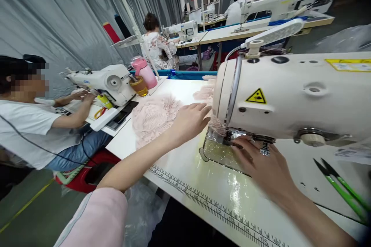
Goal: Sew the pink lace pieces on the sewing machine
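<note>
My left hand [193,120] reaches to the needle end of a white sewing machine [290,96], its fingers stretched out over pale pink lacy fabric [217,125]. Part of that fabric runs under the machine head, where the head hides it. Close to the presser foot [232,135], my right hand [257,160] lies low over the machine bed with fingers extended and apart; I see nothing held in it. A bunched heap of pale pink fabric [153,117] rests on the table to the left of my left forearm.
Green-handled thread snips [342,189] lie open at the right. A printed ruler [203,197] runs along the table's front edge. Beyond the fabric stand a pink jug [145,72] and an amber cup [138,86]. At left, a co-worker [31,123] sits at another sewing machine [107,81].
</note>
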### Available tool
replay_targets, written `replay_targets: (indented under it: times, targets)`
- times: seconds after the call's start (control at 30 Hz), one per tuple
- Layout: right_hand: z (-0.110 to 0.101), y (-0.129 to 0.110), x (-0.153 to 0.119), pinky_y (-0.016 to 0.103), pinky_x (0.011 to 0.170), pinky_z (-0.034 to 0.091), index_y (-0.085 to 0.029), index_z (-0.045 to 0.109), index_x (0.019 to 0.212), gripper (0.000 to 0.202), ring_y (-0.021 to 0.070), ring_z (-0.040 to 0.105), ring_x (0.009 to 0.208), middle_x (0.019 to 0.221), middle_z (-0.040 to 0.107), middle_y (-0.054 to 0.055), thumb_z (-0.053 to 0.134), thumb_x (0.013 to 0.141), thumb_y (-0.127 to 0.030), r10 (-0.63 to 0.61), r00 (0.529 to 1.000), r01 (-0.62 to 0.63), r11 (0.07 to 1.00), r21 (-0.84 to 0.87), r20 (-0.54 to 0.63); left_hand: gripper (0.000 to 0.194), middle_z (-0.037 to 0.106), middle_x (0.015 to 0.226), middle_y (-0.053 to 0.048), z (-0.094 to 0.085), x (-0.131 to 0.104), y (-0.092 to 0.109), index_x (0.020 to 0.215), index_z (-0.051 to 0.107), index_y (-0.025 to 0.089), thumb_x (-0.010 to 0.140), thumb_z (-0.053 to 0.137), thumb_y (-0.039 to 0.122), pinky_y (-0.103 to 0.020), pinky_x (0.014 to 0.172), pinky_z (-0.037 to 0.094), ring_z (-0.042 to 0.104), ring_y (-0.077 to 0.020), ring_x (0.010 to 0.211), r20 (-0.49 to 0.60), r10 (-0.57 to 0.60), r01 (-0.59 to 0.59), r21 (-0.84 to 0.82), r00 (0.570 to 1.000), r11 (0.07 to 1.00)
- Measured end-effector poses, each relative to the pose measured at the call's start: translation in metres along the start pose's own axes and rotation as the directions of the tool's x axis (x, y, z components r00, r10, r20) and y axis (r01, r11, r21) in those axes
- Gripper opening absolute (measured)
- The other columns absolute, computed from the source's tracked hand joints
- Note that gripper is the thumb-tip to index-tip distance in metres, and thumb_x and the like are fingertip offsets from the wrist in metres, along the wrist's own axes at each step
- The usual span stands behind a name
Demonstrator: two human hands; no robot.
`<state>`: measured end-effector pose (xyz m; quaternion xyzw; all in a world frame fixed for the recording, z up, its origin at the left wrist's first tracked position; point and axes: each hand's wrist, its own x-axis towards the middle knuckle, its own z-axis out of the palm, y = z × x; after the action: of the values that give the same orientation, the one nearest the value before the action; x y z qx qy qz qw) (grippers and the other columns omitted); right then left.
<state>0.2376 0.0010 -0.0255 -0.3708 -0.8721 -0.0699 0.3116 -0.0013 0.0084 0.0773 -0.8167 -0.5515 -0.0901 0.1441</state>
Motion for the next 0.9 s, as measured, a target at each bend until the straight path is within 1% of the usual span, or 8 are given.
replay_targets:
  times: [0.07, 0.13, 0.2, 0.27, 0.33, 0.5, 0.67, 0.9]
  targets:
    - [0.000, 0.002, 0.000, 0.040, 0.077, 0.041, -0.020, 0.068, 0.104, 0.044, 0.0237, 0.058, 0.070, 0.081, 0.065, 0.008, 0.025, 0.106, -0.029, -0.051, 0.999, 0.051, 0.999, 0.008, 0.015, 0.026, 0.069, 0.107, -0.005, -0.025, -0.042, -0.006, 0.112, 0.060, 0.020, 0.098, 0.043, 0.034, -0.033, 0.076, 0.052, 0.065, -0.0206, 0.096, -0.017, -0.185, 0.186, 0.070, 0.983, 0.980]
    - [0.001, 0.003, 0.000, 0.040, 0.075, 0.040, -0.021, 0.068, 0.102, 0.046, 0.0246, 0.059, 0.073, 0.085, 0.065, 0.009, 0.023, 0.106, -0.027, -0.078, 0.997, 0.078, 0.997, 0.001, 0.018, 0.027, 0.070, 0.084, -0.003, -0.042, -0.087, -0.011, 0.091, 0.062, 0.020, 0.097, 0.043, 0.038, -0.027, 0.055, 0.046, 0.065, -0.0182, 0.070, 0.043, -0.467, 0.456, 0.159, 0.883, 0.876]
    - [0.001, 0.004, -0.001, 0.039, 0.071, 0.038, -0.020, 0.069, 0.099, 0.049, 0.0251, 0.060, 0.078, 0.092, 0.066, 0.009, 0.020, 0.105, -0.024, -0.104, 0.995, 0.104, 0.995, -0.009, 0.014, 0.030, 0.065, 0.069, -0.001, -0.048, -0.130, -0.010, 0.078, 0.059, 0.020, 0.094, 0.048, 0.042, -0.023, 0.046, 0.038, 0.060, -0.0161, 0.055, 0.226, -0.570, 0.525, 0.231, 0.790, 0.819]
    - [0.002, 0.003, 0.000, 0.038, 0.067, 0.036, -0.020, 0.069, 0.097, 0.052, 0.0249, 0.061, 0.082, 0.101, 0.066, 0.009, 0.017, 0.104, -0.020, -0.123, 0.992, 0.123, 0.992, 0.003, 0.023, 0.020, 0.066, 0.084, -0.004, -0.043, -0.164, -0.002, 0.083, 0.060, 0.019, 0.091, 0.053, 0.036, -0.022, 0.045, 0.040, 0.066, -0.0202, 0.074, 0.278, -0.542, 0.491, 0.235, 0.793, 0.839]
    - [0.002, 0.001, 0.000, 0.037, 0.065, 0.035, -0.020, 0.069, 0.097, 0.053, 0.0245, 0.061, 0.084, 0.104, 0.066, 0.009, 0.017, 0.103, -0.019, -0.123, 0.992, 0.122, 0.992, 0.026, 0.036, 0.017, 0.064, 0.105, -0.009, -0.032, -0.183, 0.013, 0.102, 0.058, 0.019, 0.093, 0.049, 0.030, -0.027, 0.058, 0.051, 0.066, -0.0222, 0.092, 0.228, -0.463, 0.441, 0.142, 0.856, 0.886]
    - [-0.002, -0.006, 0.005, 0.036, 0.065, 0.036, -0.018, 0.067, 0.095, 0.045, 0.0221, 0.061, 0.075, 0.093, 0.067, 0.008, 0.026, 0.107, -0.030, -0.047, 0.999, 0.047, 0.999, 0.005, 0.003, 0.033, 0.059, 0.120, -0.012, -0.018, -0.171, 0.051, 0.125, 0.049, 0.017, 0.093, 0.047, 0.025, -0.036, 0.095, 0.052, 0.057, -0.0224, 0.117, 0.210, -0.001, 0.061, -0.277, 0.978, 0.959]
    - [-0.002, -0.008, 0.005, 0.035, 0.078, 0.042, -0.018, 0.067, 0.097, 0.036, 0.0201, 0.061, 0.081, 0.096, 0.067, 0.004, 0.033, 0.106, -0.028, 0.019, 1.000, -0.019, 0.997, 0.071, -0.009, 0.021, 0.063, 0.114, -0.009, -0.008, -0.136, 0.063, 0.109, 0.058, 0.016, 0.091, 0.048, 0.021, -0.040, 0.112, 0.039, 0.054, -0.0212, 0.122, 0.112, 0.322, -0.242, -0.446, 0.940, 0.862]
    - [-0.002, -0.005, 0.005, 0.035, 0.084, 0.044, -0.019, 0.066, 0.104, 0.031, 0.0199, 0.060, 0.086, 0.103, 0.066, 0.003, 0.036, 0.106, -0.028, 0.063, 0.998, -0.060, 0.984, 0.168, -0.008, 0.008, 0.065, 0.112, -0.008, 0.012, -0.118, 0.066, 0.089, 0.059, 0.015, 0.087, 0.053, 0.020, -0.040, 0.115, 0.035, 0.056, -0.0203, 0.120, -0.096, 0.480, -0.456, -0.516, 0.872, 0.726]
